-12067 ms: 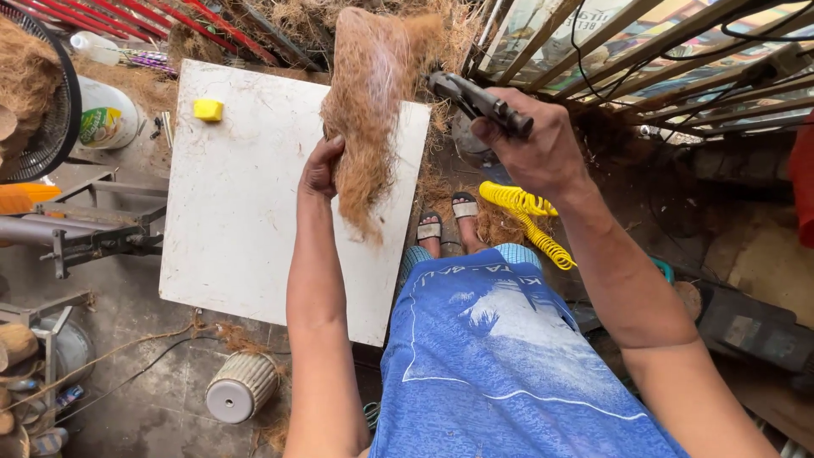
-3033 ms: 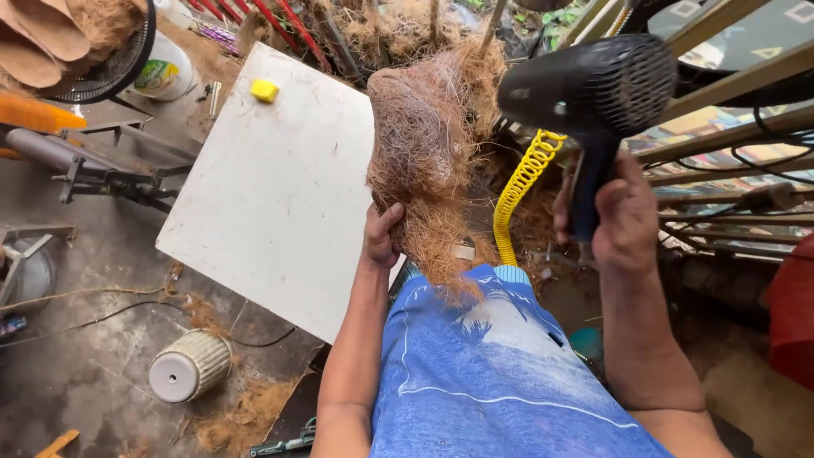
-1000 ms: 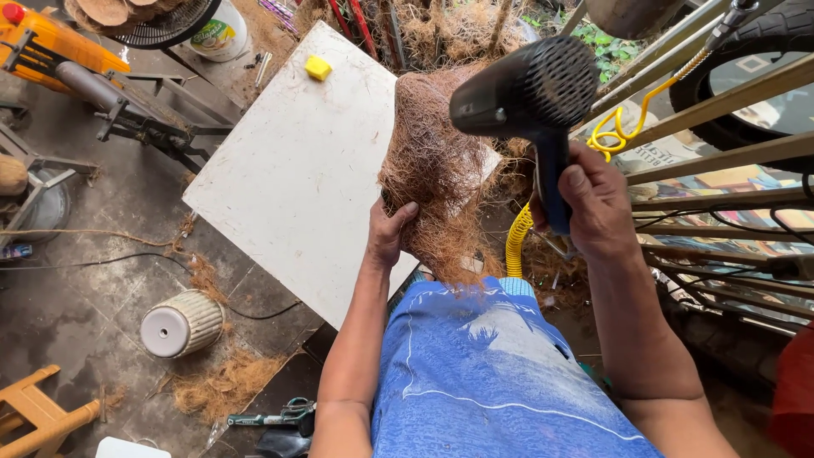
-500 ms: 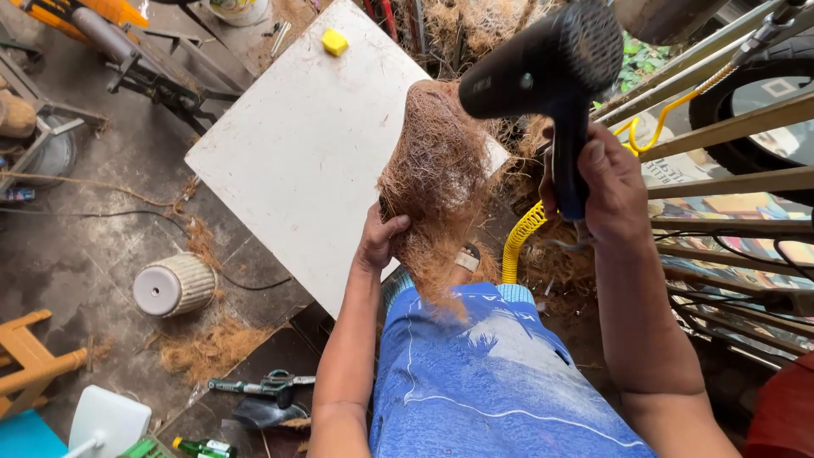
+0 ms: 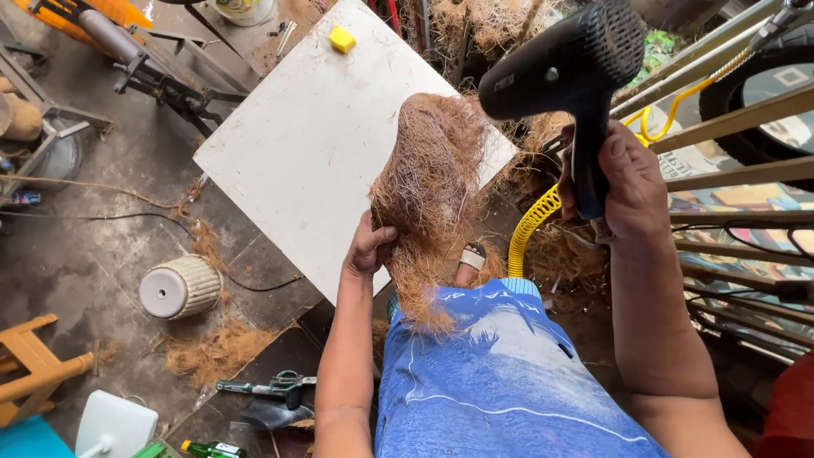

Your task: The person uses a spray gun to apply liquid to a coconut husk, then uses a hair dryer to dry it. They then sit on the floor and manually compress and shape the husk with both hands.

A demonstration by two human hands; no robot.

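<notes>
Head view: left hand (image 5: pixel 366 248) gripping coir sheet (image 5: pixel 428 195), right hand (image 5: pixel 623 182) around black hairdryer (image 5: pixel 568 64).

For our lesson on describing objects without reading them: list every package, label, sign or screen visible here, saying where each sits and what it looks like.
Tub: top edge, beyond the white board; round, pale, with a green and yellow label.
Bottle: bottom left on the floor; green glass, lying down, with a light label.
Printed sheets: right, behind the metal bars; flat, multicoloured.
No screens in view.

Shaggy brown fibre bundle (image 5: pixel 428 195) upright beside black hairdryer (image 5: pixel 568 72).
</notes>
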